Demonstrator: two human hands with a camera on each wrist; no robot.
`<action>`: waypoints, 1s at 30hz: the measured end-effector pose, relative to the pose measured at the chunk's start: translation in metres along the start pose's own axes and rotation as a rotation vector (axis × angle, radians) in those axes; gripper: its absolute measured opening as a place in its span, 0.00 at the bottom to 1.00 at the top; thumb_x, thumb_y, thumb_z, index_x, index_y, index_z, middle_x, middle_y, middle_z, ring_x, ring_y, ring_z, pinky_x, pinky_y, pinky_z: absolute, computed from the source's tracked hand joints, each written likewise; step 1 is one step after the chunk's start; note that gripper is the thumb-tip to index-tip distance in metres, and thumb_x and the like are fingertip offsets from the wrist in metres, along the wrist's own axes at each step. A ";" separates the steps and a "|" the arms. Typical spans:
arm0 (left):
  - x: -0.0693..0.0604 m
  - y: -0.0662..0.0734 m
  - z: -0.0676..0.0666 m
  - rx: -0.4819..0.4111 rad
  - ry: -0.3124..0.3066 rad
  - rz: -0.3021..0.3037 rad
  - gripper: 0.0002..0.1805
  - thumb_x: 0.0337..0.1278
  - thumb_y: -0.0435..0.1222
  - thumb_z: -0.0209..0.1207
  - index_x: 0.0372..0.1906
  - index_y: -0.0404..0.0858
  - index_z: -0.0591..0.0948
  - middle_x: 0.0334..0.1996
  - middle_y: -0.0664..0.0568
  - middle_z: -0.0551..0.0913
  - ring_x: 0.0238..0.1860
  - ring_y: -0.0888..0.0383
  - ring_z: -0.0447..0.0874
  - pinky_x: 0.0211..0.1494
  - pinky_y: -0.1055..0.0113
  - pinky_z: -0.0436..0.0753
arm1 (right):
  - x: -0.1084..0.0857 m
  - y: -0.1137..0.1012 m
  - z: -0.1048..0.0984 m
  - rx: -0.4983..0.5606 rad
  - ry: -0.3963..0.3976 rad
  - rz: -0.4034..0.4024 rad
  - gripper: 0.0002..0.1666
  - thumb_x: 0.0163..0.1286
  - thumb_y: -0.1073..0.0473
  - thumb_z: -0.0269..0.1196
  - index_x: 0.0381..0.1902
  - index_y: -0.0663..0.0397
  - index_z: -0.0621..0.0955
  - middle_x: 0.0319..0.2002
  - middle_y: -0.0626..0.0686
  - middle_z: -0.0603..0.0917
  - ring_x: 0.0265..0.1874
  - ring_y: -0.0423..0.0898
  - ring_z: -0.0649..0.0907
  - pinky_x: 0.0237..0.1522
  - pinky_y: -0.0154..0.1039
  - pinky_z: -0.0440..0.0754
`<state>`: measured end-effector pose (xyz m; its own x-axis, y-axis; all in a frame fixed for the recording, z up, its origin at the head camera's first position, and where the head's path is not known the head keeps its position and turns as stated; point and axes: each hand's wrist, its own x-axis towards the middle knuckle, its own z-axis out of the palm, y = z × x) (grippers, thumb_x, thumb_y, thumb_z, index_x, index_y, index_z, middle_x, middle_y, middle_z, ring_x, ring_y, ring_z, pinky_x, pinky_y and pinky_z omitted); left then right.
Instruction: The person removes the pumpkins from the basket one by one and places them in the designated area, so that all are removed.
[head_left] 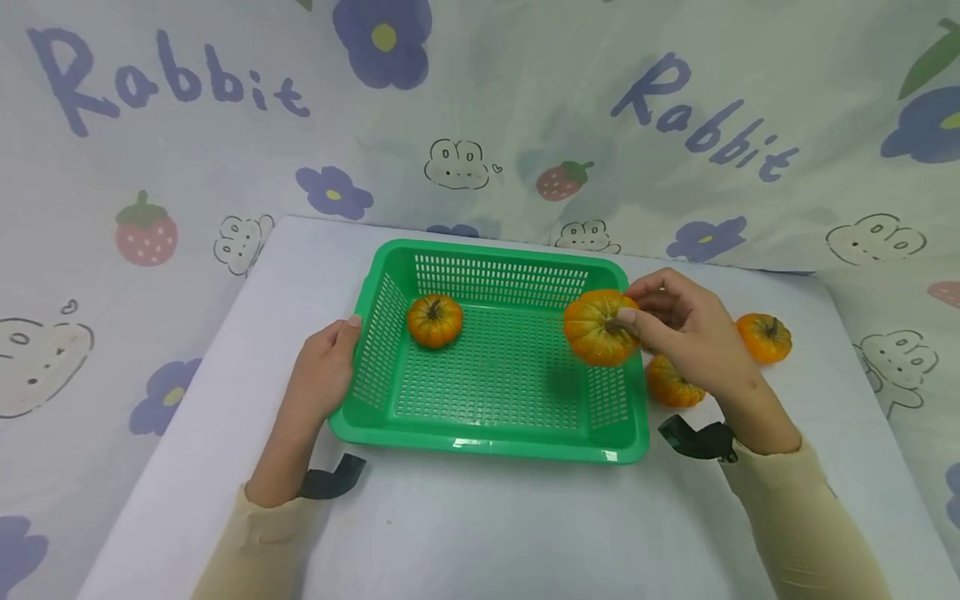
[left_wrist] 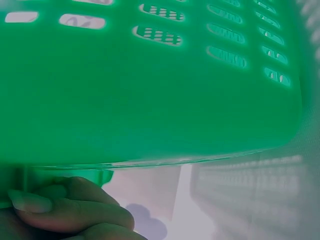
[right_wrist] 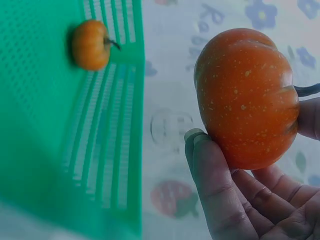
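A green plastic basket (head_left: 487, 450) stands on the table, its sides slotted. My left hand (head_left: 324, 371) grips its left rim, thumb on top; in the left wrist view, curled fingers (left_wrist: 80, 207) show beside the basket wall (left_wrist: 150, 110). Over the basket's right side, my right hand (head_left: 693, 333) holds an orange pumpkin (head_left: 600, 327) with the thumb by its stem. The right wrist view shows this pumpkin (right_wrist: 247, 100) between thumb and fingers, clear of the basket. Another small pumpkin (head_left: 435, 321) sits inside the basket at the left.
Right of the basket, a pumpkin (head_left: 672, 383) lies close to its wall, partly under my right hand. Farther right lies another pumpkin (head_left: 763, 337). A printed cloth (head_left: 480, 108) hangs behind the white table (head_left: 465, 525).
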<state>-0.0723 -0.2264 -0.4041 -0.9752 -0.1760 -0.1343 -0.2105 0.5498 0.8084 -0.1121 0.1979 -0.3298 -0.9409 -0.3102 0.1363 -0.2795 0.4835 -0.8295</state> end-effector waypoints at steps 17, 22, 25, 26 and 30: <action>0.001 0.001 0.000 0.001 -0.010 -0.020 0.38 0.83 0.61 0.33 0.46 0.32 0.79 0.26 0.43 0.79 0.24 0.51 0.78 0.24 0.61 0.78 | -0.057 0.044 -0.046 -0.049 0.302 0.186 0.13 0.78 0.59 0.64 0.55 0.58 0.79 0.44 0.39 0.88 0.41 0.39 0.86 0.41 0.26 0.84; 0.001 0.002 0.000 -0.003 -0.008 -0.020 0.38 0.83 0.61 0.33 0.45 0.31 0.79 0.25 0.43 0.79 0.24 0.51 0.78 0.24 0.61 0.78 | -0.070 0.061 -0.056 -0.043 0.374 0.215 0.13 0.78 0.61 0.64 0.56 0.60 0.79 0.48 0.37 0.86 0.42 0.35 0.86 0.41 0.24 0.83; 0.001 0.002 -0.001 -0.009 -0.009 -0.017 0.38 0.83 0.61 0.34 0.45 0.32 0.79 0.25 0.43 0.79 0.24 0.51 0.78 0.23 0.61 0.78 | -0.077 0.071 -0.061 -0.030 0.407 0.225 0.10 0.78 0.63 0.64 0.54 0.57 0.80 0.48 0.36 0.85 0.41 0.33 0.86 0.40 0.23 0.83; 0.001 0.003 -0.001 -0.009 -0.011 -0.017 0.38 0.83 0.61 0.34 0.44 0.32 0.79 0.25 0.43 0.79 0.23 0.51 0.78 0.23 0.61 0.78 | -0.080 0.074 -0.063 -0.032 0.416 0.230 0.09 0.78 0.63 0.63 0.53 0.55 0.80 0.46 0.35 0.85 0.39 0.32 0.86 0.39 0.23 0.83; 0.001 0.003 -0.002 -0.013 -0.017 -0.020 0.37 0.82 0.61 0.34 0.43 0.32 0.78 0.25 0.43 0.79 0.23 0.52 0.78 0.23 0.61 0.78 | -0.089 0.084 -0.069 -0.063 0.445 0.310 0.07 0.79 0.59 0.63 0.52 0.47 0.79 0.40 0.32 0.84 0.35 0.31 0.85 0.37 0.21 0.82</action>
<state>-0.0742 -0.2268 -0.4008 -0.9718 -0.1728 -0.1604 -0.2294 0.5360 0.8125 -0.0649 0.3228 -0.3742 -0.9674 0.2244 0.1177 0.0259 0.5496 -0.8351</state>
